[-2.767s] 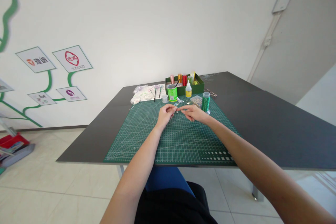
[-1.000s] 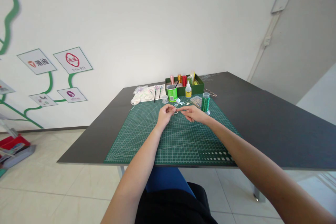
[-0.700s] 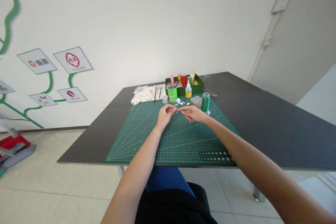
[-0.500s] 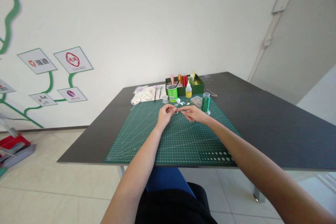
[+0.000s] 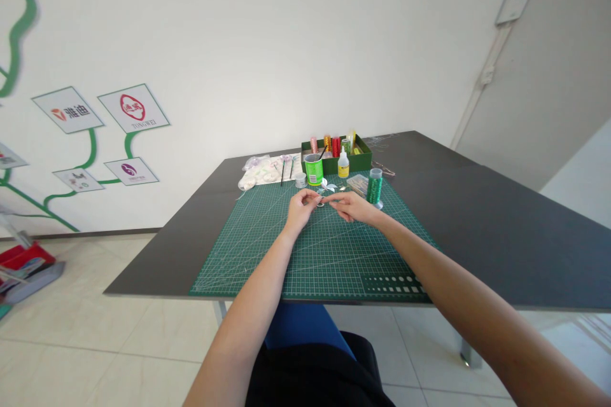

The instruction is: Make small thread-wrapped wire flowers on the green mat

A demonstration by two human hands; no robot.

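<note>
We see both hands meeting above the green cutting mat (image 5: 312, 254), which lies on the black table (image 5: 482, 222). The left hand (image 5: 303, 203) seems to pinch with thumb and forefinger, but the place between them is too small, so we cannot tell what it grips. The right hand (image 5: 351, 205) stretches its forefinger toward the left fingertips, with the other fingers half curled; we cannot tell whether it grips anything. The small white piece (image 5: 329, 186), which looks like petals, is just beyond the fingertips, in front of the green tin (image 5: 314, 170). The green thread spool (image 5: 375, 187) stands near the right hand. In our judgement, the step in hand is fine fingertip work at this piece, and a next move calls for a steady left hand and a light touch from the right.
</note>
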